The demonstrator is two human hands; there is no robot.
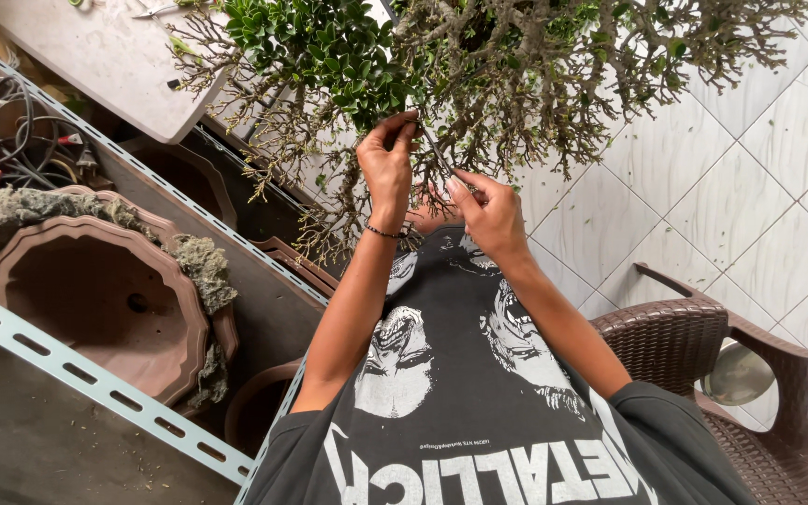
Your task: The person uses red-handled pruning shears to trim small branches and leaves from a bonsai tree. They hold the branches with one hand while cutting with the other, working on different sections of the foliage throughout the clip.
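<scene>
A small bushy tree (pixel 479 65) with green leaves on the left and many bare twigs fills the top of the view. My left hand (pixel 387 161), with a thin bracelet at the wrist, pinches a twig between thumb and fingers just under the green foliage. My right hand (pixel 490 213) is close beside it, lower and to the right, and grips a thin metal tool (pixel 436 150) whose tip points up into the twigs near my left fingertips. I cannot tell whether the tool touches a twig. My dark printed shirt (pixel 460 411) fills the bottom.
Brown scalloped clay pots (pixel 95 299) with dried moss lie on a slotted metal shelf (pixel 95 383) at the left. Cables (pixel 21 131) lie at the far left. A white board (pixel 105 56) is at top left. A brown wicker chair (pixel 703 346) stands on white tiles (pixel 759 187).
</scene>
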